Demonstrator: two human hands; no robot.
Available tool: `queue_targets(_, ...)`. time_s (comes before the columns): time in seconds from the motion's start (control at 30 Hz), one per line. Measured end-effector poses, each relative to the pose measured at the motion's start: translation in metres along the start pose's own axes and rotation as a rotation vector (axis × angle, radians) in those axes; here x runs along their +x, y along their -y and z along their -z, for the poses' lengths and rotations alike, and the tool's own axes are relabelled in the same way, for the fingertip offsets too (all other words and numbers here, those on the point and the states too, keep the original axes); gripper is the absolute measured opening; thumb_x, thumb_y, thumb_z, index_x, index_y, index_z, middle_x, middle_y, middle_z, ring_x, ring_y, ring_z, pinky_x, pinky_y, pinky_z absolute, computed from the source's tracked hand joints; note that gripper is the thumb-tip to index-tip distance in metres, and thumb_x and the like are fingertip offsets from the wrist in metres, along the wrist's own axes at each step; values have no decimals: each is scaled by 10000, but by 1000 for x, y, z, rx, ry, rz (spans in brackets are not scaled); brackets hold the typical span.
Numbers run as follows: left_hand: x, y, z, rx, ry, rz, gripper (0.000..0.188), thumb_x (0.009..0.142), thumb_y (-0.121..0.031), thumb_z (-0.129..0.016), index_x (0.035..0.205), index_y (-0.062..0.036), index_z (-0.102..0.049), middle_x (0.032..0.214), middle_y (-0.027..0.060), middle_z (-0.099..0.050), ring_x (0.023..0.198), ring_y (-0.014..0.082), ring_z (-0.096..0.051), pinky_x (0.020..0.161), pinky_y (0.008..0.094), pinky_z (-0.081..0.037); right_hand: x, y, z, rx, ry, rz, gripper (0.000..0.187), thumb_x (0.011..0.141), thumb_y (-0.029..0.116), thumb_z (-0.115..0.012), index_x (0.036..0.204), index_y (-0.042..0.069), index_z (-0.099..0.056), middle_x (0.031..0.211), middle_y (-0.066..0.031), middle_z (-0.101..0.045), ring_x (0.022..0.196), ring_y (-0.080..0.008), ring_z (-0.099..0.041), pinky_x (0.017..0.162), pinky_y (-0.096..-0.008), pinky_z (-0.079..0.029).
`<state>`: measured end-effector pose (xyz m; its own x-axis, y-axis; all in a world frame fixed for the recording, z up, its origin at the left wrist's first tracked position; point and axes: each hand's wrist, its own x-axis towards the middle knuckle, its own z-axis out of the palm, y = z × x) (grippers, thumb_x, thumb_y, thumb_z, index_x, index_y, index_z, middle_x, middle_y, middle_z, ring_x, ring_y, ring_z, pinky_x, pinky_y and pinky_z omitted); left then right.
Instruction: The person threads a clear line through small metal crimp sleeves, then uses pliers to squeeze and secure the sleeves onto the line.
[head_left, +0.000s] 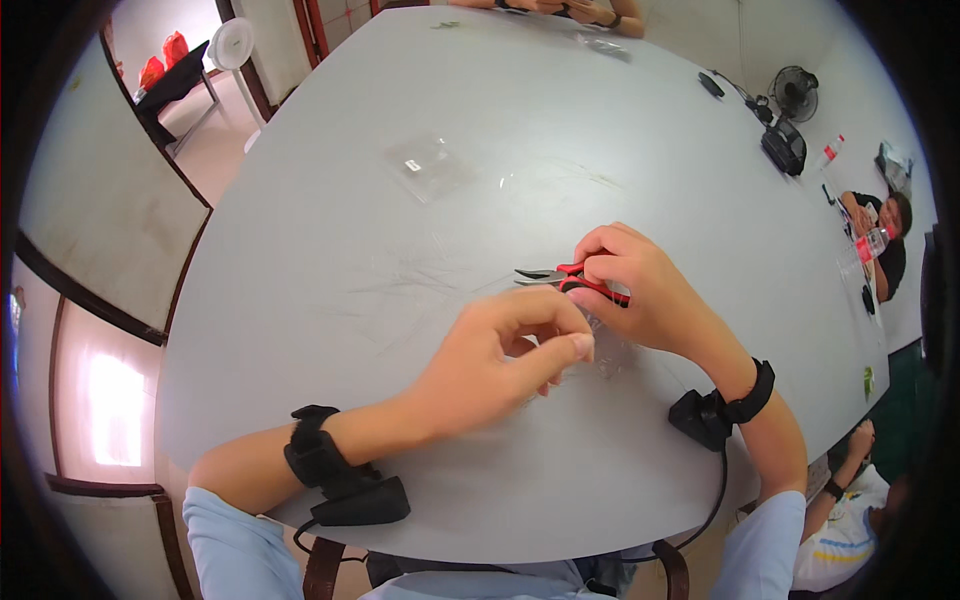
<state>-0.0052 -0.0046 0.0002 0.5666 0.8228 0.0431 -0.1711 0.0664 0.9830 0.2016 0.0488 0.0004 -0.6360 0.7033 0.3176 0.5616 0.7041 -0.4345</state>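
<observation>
Table (330,330): one, grey, far edge cut off.
Hands: two. Right hand (640,290) grips one pair of red-handled cutters (570,278), jaws pointing left. Left hand (505,355) pinched narrow; contents hidden.
Bags: two clear; one (430,165) flat mid-table, one (612,352) crumpled between hands, contents unclear.

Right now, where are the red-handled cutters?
Head view, right of centre: the red-handled cutters are gripped in the right hand, jaws pointing left over the grey table, just above the left hand.
</observation>
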Motion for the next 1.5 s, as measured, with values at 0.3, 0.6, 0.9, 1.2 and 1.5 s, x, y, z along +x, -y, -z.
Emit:
queue_targets(0.3, 2, -7, 1, -129, 9, 127, 168, 894, -141, -522, 809, -11, -586, 775, 72, -610, 606, 114, -544, 571, 260, -450, -14, 4, 3, -38, -35, 65, 145, 740, 95, -699, 713, 24, -575, 946, -87, -547, 859, -248, -509, 686, -361, -432)
queue_targets(0.6, 5, -5, 7, -79, -19, 237, 168, 885, -161, -535, 792, -29, -583, 723, 54, -591, 580, 89, -493, 520, 235, -395, -13, 31, 27, 162, 75, 79, 73, 782, 38, -634, 850, 34, -608, 818, -87, -606, 798, -246, -562, 679, -328, -465)
queue_targets(0.9, 8, -10, 7, -38, -78, 292, 199, 892, -209, -524, 767, -62, -570, 695, 10, -559, 580, 74, -478, 522, 222, -375, -13, 21, 35, 199, 74, -17, 32, 800, 15, -596, 793, 43, -609, 691, -85, -592, 634, -211, -545, 583, -296, -432)
queue_targets(1.2, 12, -5, 16, -158, -543, 29, 197, 909, -281, -463, 802, -117, -449, 608, -8, -434, 539, 94, -386, 521, 245, -340, 37, -91, 45, 175, -127, -467, 177, 852, 125, -532, 738, 15, -610, 547, 12, -485, 510, -58, -434, 477, -220, -344)
queue_targets(1.5, 12, -2, 10, -181, -525, 106, 206, 920, -265, -491, 895, -61, -513, 628, 14, -490, 511, 89, -418, 487, 245, -355, 49, -125, 35, 30, -81, -492, 178, 832, 156, -563, 759, 13, -641, 534, 6, -505, 476, -64, -443, 467, -222, -340)
